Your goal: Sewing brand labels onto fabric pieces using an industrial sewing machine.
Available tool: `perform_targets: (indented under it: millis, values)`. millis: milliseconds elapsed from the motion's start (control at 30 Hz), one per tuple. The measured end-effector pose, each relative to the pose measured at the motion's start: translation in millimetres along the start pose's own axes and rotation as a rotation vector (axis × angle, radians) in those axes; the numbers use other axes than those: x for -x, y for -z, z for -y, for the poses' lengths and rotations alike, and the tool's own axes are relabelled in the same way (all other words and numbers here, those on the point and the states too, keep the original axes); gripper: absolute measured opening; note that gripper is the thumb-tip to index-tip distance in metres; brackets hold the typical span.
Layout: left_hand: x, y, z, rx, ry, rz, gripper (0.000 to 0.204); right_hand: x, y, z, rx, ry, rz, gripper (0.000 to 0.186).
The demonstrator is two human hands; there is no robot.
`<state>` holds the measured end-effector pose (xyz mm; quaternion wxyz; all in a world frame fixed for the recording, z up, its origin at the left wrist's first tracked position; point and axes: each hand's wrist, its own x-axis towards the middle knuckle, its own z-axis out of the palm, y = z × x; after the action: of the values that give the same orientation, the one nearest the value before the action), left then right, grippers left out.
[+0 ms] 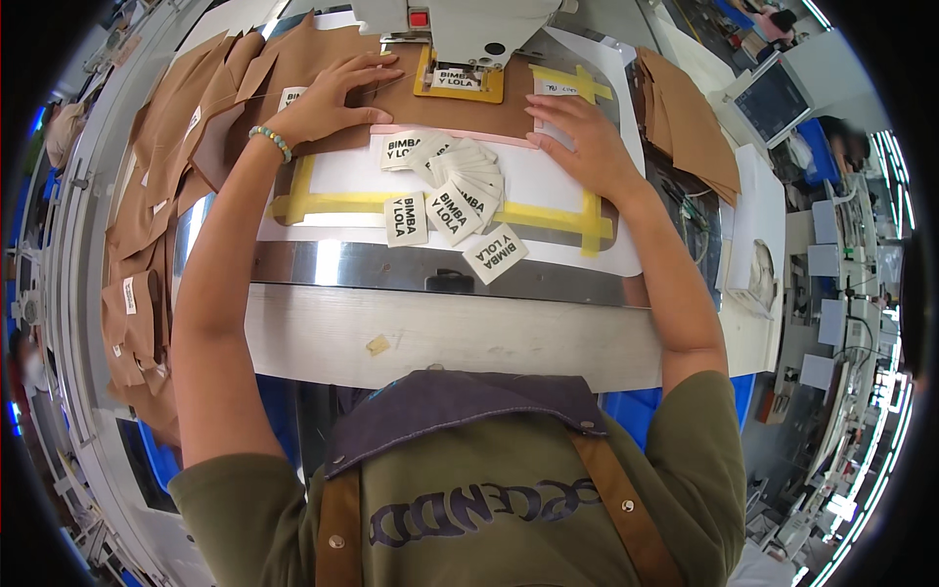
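A brown fabric piece (421,115) lies flat under the sewing machine head (469,29). A yellow clamp frame (460,96) surrounds a white printed label (456,79) on it. At the fabric's left, my left hand (342,98) rests with fingers spread, palm down. My right hand (579,142) lies at its right edge, fingers stretched, fingertips on the fabric. A pink strip (450,133) runs along the near edge between my hands. Several loose white labels (465,171) are fanned out just nearer to me, with one label (496,253) lying apart, tilted.
Brown fabric pieces (186,127) with labels are heaped along the left side. Another brown stack (690,122) stands at the right, beside a control screen (773,103). Yellow tape (342,203) lines the white sheet. A metal strip (342,262) borders the pale tabletop (489,328).
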<state>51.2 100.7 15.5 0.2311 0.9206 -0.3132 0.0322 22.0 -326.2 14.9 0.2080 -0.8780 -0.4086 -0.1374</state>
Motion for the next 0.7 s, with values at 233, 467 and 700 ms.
perform_targets:
  millis: [233,467,700]
  values:
    - [4,-23,-36,-0.199,-0.154,-0.186,0.042,-2,34,34,0.191,-0.130,0.119,0.049]
    - [-1,-31,-68,-0.369,-0.377,-0.288,0.027,3,52,51,0.368,-0.173,0.376,0.039]
    - [51,-5,-56,-0.446,-0.521,-0.273,0.028,18,80,58,-0.002,-0.117,0.301,0.025]
